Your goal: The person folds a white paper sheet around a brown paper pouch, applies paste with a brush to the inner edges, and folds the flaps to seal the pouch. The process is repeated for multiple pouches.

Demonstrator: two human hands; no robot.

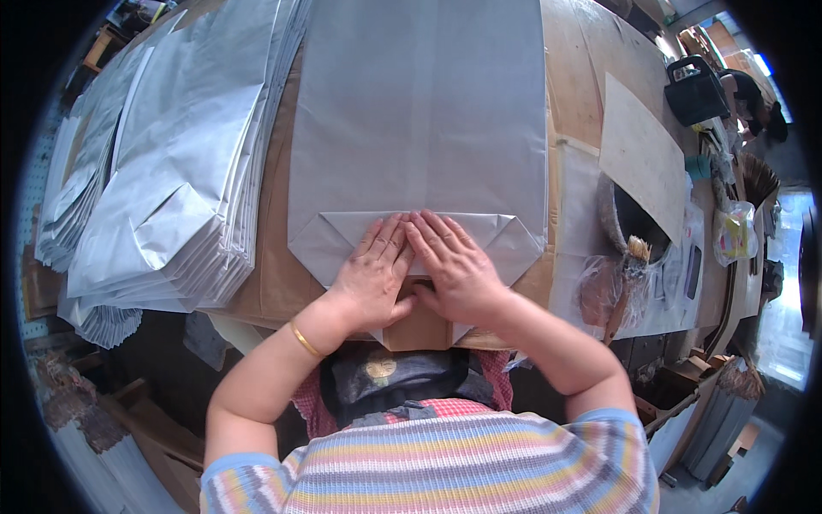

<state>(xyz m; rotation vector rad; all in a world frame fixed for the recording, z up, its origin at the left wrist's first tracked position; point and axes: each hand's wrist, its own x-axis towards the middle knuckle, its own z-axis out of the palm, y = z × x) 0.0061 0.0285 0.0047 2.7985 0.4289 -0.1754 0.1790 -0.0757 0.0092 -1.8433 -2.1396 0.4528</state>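
A large silvery-grey paper bag (411,120) lies flat in front of me, its near end folded over into a hexagonal bottom. Both palms rest on that folded flap. My left hand (372,270) presses flat on it, fingers stretched out and pointing away from me. Beside it my right hand (455,267) lies flat too, its fingertips almost meeting the left ones at the fold's upper edge. Between the two thumbs a piece of brown cardboard (417,330) shows at the table's near edge. Neither hand grips anything.
Stacks of similar silvery bags (184,154) cover the left side. To the right stand a dark bowl (629,214) partly under a pale board (640,154), and a brush (632,265) with a wooden handle. A black container (698,92) sits far right, near another person (749,103).
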